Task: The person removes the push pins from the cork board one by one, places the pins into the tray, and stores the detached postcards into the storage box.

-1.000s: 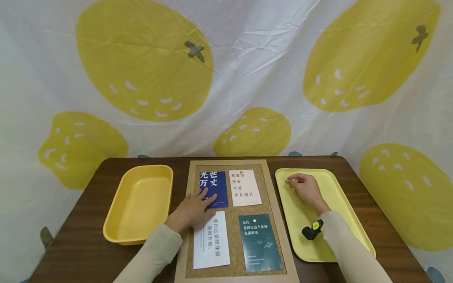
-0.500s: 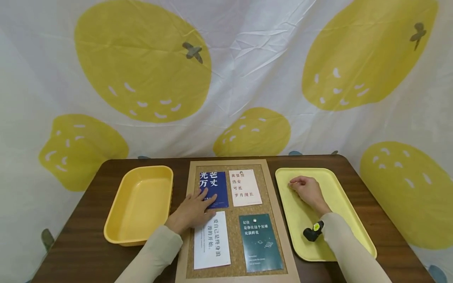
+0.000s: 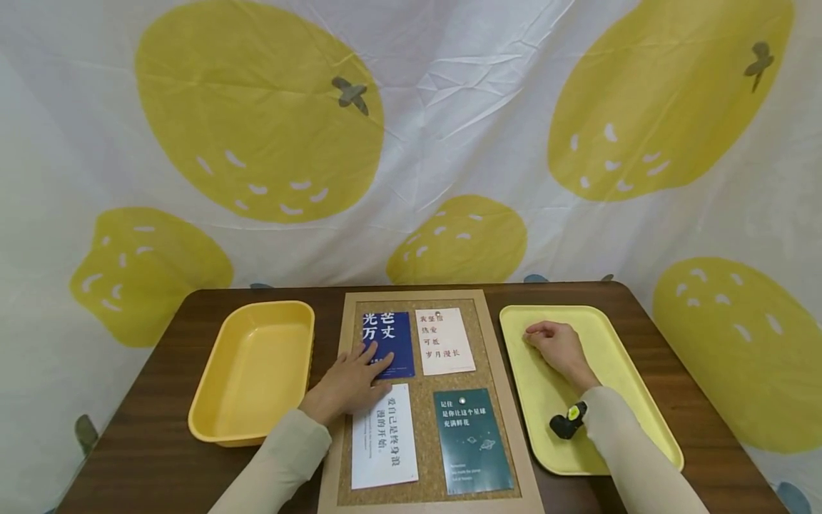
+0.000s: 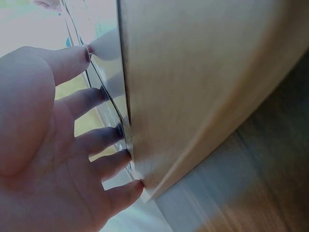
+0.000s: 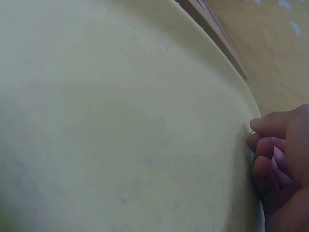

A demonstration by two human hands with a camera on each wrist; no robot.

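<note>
My left hand (image 3: 347, 384) rests with spread fingers on the corkboard (image 3: 424, 442), across the lower part of the blue card (image 3: 399, 353) and the top of the white card (image 3: 385, 446). In the left wrist view its fingertips (image 4: 113, 135) touch the board side. Over the upper left of the yellow tray (image 3: 616, 371), my right hand (image 3: 560, 350) pinches a tiny pushpin (image 5: 249, 130) between thumb and fingers; its thin point shows, the rest is mostly hidden. A pink card (image 3: 446, 343) and a green card (image 3: 474, 442) each have a pin near the top.
A deep yellow-orange basin (image 3: 257, 378) stands left of the board on the brown wooden table (image 3: 154, 400). The board lies close to the tray's left rim. A white curtain (image 3: 411, 143) with yellow fruit prints hangs behind the table.
My right hand has shifted slightly right and toward me over the tray, then stayed put. The left hand keeps its place on the board.
</note>
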